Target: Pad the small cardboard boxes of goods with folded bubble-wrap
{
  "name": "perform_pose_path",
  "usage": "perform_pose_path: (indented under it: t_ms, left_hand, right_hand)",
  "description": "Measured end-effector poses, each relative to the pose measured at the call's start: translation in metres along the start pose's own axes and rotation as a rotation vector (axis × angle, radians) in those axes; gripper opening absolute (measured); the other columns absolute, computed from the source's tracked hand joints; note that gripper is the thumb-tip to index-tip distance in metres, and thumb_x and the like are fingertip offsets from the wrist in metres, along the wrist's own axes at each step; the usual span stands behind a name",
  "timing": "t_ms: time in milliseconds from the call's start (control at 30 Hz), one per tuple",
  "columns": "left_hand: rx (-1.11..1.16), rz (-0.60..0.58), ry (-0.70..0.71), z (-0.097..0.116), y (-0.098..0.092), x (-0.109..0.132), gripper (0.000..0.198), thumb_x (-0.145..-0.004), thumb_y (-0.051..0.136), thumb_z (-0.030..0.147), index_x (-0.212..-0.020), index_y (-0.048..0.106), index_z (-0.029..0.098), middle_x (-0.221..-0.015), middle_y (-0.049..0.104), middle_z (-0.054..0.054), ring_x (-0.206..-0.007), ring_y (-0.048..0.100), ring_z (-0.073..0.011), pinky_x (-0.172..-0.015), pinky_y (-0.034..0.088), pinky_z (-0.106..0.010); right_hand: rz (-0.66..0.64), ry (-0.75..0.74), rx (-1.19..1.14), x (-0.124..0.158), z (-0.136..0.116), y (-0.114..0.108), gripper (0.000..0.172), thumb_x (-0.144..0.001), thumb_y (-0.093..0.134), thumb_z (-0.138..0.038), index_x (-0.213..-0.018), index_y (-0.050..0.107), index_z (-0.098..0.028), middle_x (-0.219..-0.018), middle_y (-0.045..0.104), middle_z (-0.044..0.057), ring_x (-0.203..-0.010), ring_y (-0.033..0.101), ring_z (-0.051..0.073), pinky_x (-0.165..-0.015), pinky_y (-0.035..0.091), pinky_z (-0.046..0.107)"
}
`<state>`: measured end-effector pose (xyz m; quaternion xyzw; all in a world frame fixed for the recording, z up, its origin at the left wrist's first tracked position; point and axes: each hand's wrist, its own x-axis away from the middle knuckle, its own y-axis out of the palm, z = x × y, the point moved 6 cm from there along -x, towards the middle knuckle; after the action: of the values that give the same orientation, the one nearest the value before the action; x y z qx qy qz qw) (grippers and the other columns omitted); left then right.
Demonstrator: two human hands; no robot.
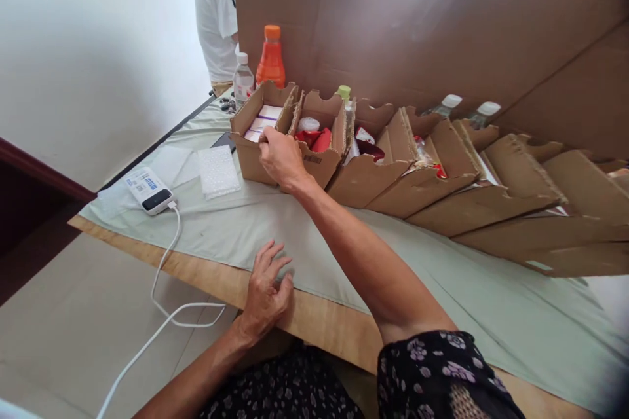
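Observation:
My right hand (282, 156) reaches over the front edge of the leftmost cardboard bin (255, 162). Its fingers are curled down beside the small white boxes with purple stripes (265, 116) inside that bin. The fingertips are partly hidden, so what they grip does not show. My left hand (268, 285) rests near the front edge of the table with its fingers spread, holding nothing. Immediately right of the first bin stands another cardboard bin (314, 167) with red packets (319, 141) and a round clear-white item (308, 124).
More cardboard bins (376, 186) lean in a row to the right. A bubble-wrap sheet (219, 171) and a white device (150, 191) with a cable (164, 262) lie left. Behind are an orange bottle (271, 62), a tall cardboard panel (393, 26) and a person (213, 19) in white.

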<state>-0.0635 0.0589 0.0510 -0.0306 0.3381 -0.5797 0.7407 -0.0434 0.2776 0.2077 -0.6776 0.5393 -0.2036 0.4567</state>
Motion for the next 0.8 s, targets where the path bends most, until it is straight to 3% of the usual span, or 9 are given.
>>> perform_pose_path:
  t_ms: [67, 167, 267, 367, 467, 600, 667, 733, 800]
  left_hand:
    - [0.033, 0.095, -0.047, -0.002, -0.009, 0.003, 0.040, -0.090, 0.057, 0.013, -0.128, 0.064, 0.023, -0.145, 0.060, -0.014, -0.142, 0.053, -0.0328, -0.116, 0.046, -0.059]
    - [0.091, 0.231, -0.166, -0.006, -0.028, 0.017, 0.070, -0.092, 0.063, 0.021, -0.157, 0.038, 0.026, -0.162, 0.041, -0.015, -0.151, 0.041, -0.0329, -0.125, 0.034, -0.057]
    - [0.171, 0.273, -0.249, -0.008, -0.047, 0.036, 0.083, -0.095, 0.064, 0.030, -0.165, 0.019, 0.031, -0.173, 0.022, -0.010, -0.159, 0.026, -0.0319, -0.131, 0.024, -0.053]
    - [0.225, 0.303, -0.267, -0.005, -0.066, 0.047, 0.076, -0.099, 0.056, 0.034, -0.166, 0.019, 0.034, -0.175, 0.017, -0.004, -0.162, 0.018, -0.0290, -0.133, 0.018, -0.048]
    - [0.219, 0.306, -0.253, -0.001, -0.077, 0.041, 0.077, -0.099, 0.057, 0.036, -0.166, 0.019, 0.034, -0.175, 0.018, -0.004, -0.163, 0.017, -0.0290, -0.133, 0.016, -0.049]
    - [0.242, 0.209, -0.234, 0.006, -0.067, 0.021, 0.087, -0.095, 0.066, 0.037, -0.166, 0.016, 0.033, -0.176, 0.016, -0.008, -0.162, 0.017, -0.0311, -0.132, 0.020, -0.052]
    - [0.294, 0.137, -0.238, 0.012, -0.053, 0.016, 0.091, -0.093, 0.069, 0.038, -0.166, 0.015, 0.032, -0.176, 0.016, -0.010, -0.162, 0.018, -0.0318, -0.131, 0.021, -0.052]
    - [0.341, 0.042, -0.280, 0.018, -0.034, 0.017, 0.092, -0.091, 0.072, 0.039, -0.165, 0.019, 0.030, -0.174, 0.020, -0.011, -0.161, 0.021, -0.0322, -0.131, 0.021, -0.051]
    - [0.356, -0.038, -0.353, 0.023, -0.016, 0.026, 0.088, -0.088, 0.074, 0.040, -0.162, 0.029, 0.025, -0.168, 0.035, -0.013, -0.158, 0.030, -0.0325, -0.131, 0.021, -0.050]
  right_hand:
    - [-0.006, -0.025, -0.080, 0.013, -0.005, 0.003, 0.025, -0.099, 0.045, -0.020, -0.113, 0.066, -0.022, -0.095, 0.076, 0.008, -0.094, 0.069, 0.024, -0.085, 0.048, 0.033]
    - [-0.042, -0.064, -0.185, 0.051, -0.011, 0.001, 0.020, -0.100, 0.046, -0.023, -0.105, 0.066, -0.024, -0.081, 0.074, 0.003, -0.082, 0.070, 0.021, -0.077, 0.047, 0.029]
    - [-0.051, -0.114, -0.272, 0.102, -0.007, -0.014, 0.017, -0.099, 0.049, -0.023, -0.097, 0.065, -0.025, -0.074, 0.072, 0.000, -0.071, 0.069, 0.018, -0.070, 0.047, 0.028]
    - [-0.033, -0.122, -0.373, 0.154, 0.017, -0.040, 0.016, -0.098, 0.051, -0.025, -0.093, 0.066, -0.024, -0.074, 0.073, -0.002, -0.067, 0.068, 0.015, -0.067, 0.049, 0.027]
    - [0.019, -0.059, -0.438, 0.198, 0.062, -0.075, 0.017, -0.097, 0.053, -0.029, -0.095, 0.069, -0.024, -0.075, 0.074, -0.001, -0.067, 0.070, 0.015, -0.065, 0.054, 0.027]
    - [0.213, 0.064, -0.342, 0.250, 0.132, -0.129, 0.015, -0.093, 0.061, -0.031, -0.095, 0.074, -0.024, -0.080, 0.075, 0.001, -0.066, 0.070, 0.015, -0.064, 0.057, 0.029]
    - [0.359, 0.152, -0.356, 0.283, 0.164, -0.151, 0.018, -0.092, 0.066, -0.033, -0.107, 0.074, -0.026, -0.090, 0.077, 0.002, -0.072, 0.072, 0.017, -0.068, 0.060, 0.032]
    - [0.443, 0.207, -0.476, 0.319, 0.189, -0.160, 0.039, -0.092, 0.070, -0.039, -0.131, 0.066, -0.032, -0.111, 0.078, 0.005, -0.089, 0.075, 0.020, -0.077, 0.062, 0.036]
    - [0.389, 0.214, -0.600, 0.349, 0.201, -0.148, 0.060, -0.091, 0.071, -0.050, -0.146, 0.053, -0.035, -0.133, 0.072, 0.008, -0.111, 0.073, 0.025, -0.087, 0.062, 0.039]
